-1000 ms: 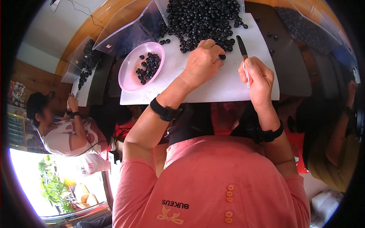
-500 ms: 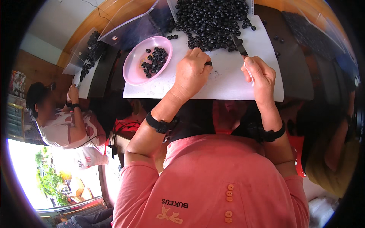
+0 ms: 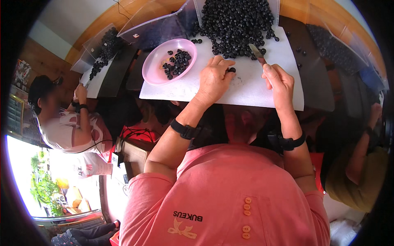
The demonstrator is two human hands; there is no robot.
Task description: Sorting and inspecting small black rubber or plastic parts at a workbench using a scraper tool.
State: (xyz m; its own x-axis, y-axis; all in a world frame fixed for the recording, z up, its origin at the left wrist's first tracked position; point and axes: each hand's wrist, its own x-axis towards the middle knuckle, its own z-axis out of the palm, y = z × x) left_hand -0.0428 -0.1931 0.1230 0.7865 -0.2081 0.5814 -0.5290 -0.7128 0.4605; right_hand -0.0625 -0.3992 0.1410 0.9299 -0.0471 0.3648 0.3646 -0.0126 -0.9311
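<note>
Between the thumb and fingers of my left hand (image 3: pixel 214 79) is a small black round part (image 3: pixel 232 70). My right hand (image 3: pixel 279 84) grips a knife (image 3: pixel 257 53), its blade pointing away from me toward a heap of similar black parts (image 3: pixel 238 25). Some parts in the heap show a hole in the middle. Both hands are above a white sheet (image 3: pixel 258 96) on the table. Left of my left hand stands a pink bowl (image 3: pixel 150 67) with several black parts inside.
Clear plastic bins (image 3: pixel 158 18) stand along the back; the heap spills from one. At the left, a co-worker (image 3: pixel 67 127) sits by another white sheet with black parts. Another person's arm (image 3: pixel 361 160) shows at the right. A few loose parts (image 3: pixel 301 51) lie on the dark table.
The picture has shifted slightly, moving the bowl and heap to the right. The knife blade is turned differently and looks lighter. My left hand still pinches a black part, which shows more now.
</note>
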